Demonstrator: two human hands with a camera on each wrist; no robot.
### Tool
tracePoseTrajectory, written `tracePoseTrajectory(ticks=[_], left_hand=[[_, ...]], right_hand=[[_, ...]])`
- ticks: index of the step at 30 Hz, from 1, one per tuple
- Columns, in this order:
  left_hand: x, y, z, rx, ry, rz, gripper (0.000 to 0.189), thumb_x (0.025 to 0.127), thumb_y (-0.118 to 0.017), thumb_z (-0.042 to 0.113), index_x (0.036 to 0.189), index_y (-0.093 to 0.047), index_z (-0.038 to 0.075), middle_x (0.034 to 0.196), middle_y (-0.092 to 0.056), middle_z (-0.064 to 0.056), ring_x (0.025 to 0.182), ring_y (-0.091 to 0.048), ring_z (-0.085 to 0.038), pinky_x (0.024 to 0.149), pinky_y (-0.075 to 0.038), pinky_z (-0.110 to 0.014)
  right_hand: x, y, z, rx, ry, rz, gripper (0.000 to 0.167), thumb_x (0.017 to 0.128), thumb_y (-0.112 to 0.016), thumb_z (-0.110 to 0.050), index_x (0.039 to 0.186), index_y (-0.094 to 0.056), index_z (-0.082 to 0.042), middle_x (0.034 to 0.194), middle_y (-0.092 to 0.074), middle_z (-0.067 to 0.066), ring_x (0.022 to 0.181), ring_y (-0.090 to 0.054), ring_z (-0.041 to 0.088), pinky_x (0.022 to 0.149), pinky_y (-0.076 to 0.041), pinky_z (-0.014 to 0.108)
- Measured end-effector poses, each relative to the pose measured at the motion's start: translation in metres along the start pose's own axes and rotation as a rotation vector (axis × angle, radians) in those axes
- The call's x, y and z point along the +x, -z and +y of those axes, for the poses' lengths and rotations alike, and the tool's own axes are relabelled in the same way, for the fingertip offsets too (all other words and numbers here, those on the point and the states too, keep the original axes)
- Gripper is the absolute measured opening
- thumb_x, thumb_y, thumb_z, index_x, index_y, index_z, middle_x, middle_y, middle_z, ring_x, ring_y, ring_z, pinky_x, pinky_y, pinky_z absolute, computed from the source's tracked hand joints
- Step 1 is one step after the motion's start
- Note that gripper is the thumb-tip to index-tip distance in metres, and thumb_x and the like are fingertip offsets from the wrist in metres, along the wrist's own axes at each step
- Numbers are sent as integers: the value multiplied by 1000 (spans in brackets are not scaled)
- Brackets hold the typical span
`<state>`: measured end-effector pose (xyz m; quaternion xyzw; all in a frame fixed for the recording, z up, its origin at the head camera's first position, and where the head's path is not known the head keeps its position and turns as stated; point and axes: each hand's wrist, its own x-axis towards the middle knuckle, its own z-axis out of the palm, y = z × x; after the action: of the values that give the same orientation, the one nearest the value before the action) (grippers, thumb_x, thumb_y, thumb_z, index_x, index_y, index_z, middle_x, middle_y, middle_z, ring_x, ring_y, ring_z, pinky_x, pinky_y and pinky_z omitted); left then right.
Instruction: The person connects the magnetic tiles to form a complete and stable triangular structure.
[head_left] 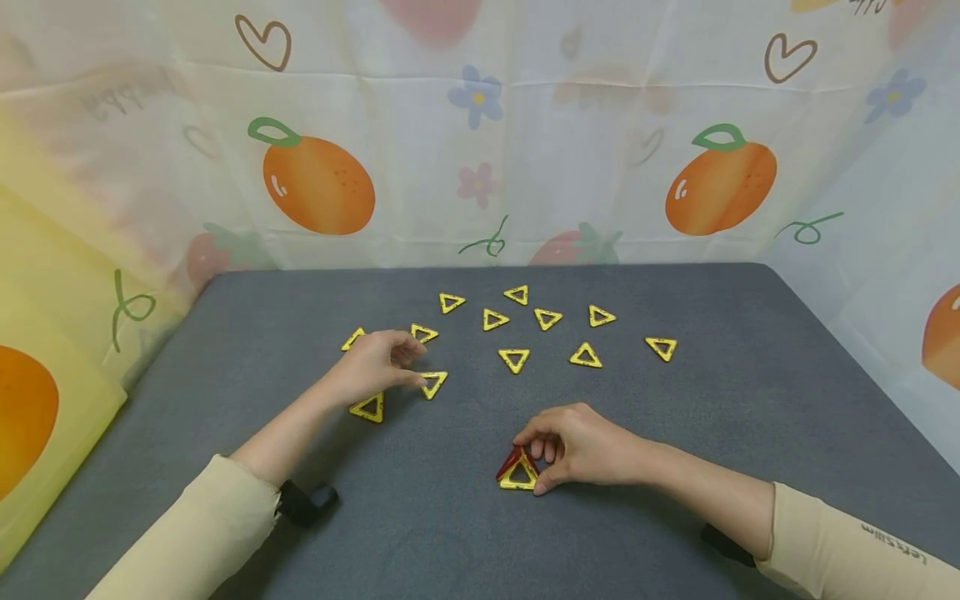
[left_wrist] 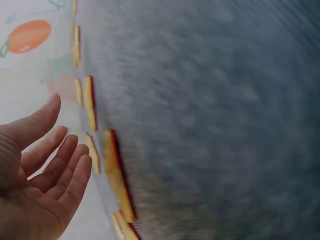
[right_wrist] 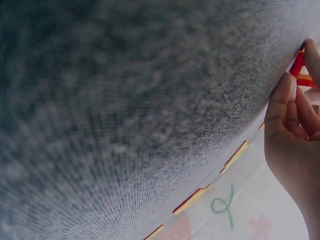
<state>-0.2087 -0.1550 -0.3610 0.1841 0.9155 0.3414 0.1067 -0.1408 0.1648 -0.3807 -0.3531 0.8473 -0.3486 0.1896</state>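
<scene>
My right hand [head_left: 588, 446] pinches a small peaked shape made of triangular frame tiles [head_left: 517, 479], near the middle of the table. Its front side is yellow and another side is red; the hand hides the rest. In the right wrist view a red edge [right_wrist: 298, 64] shows between thumb and fingers. Over the left part of the table, my left hand [head_left: 381, 360] hovers with loosely bent fingers and nothing in its grasp. Its thumb tip overlaps a yellow triangular tile [head_left: 437, 385] in the head view. Another yellow tile [head_left: 369, 408] lies below that wrist.
Several more yellow triangular tiles lie flat and scattered toward the back, among them one by the centre [head_left: 514, 360] and one far right [head_left: 662, 347]. A printed cloth [head_left: 420, 167] hangs behind the grey table [head_left: 660, 533].
</scene>
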Motion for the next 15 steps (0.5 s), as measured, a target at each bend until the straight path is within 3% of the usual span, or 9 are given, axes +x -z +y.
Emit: tracePoseTrajectory(ticks=[7, 15], left_hand=[[5, -8, -8, 0, 35, -80, 43, 85, -78, 20, 122, -65, 4, 124, -66, -15, 114, -62, -31, 97, -52, -44], [5, -11, -7, 30, 28, -88, 43, 85, -79, 22, 122, -66, 5, 127, -61, -17, 118, -58, -34, 99, -50, -47]], right_hand=[[0, 0, 1, -6, 7, 5, 46, 73, -87, -26, 114, -71, -13, 88, -65, -3, 73, -59, -2, 64, -54, 18], [0, 0, 1, -16, 11, 5, 46, 74, -87, -27, 114, -71, -13, 88, -65, -3, 74, -59, -2, 65, -54, 18]])
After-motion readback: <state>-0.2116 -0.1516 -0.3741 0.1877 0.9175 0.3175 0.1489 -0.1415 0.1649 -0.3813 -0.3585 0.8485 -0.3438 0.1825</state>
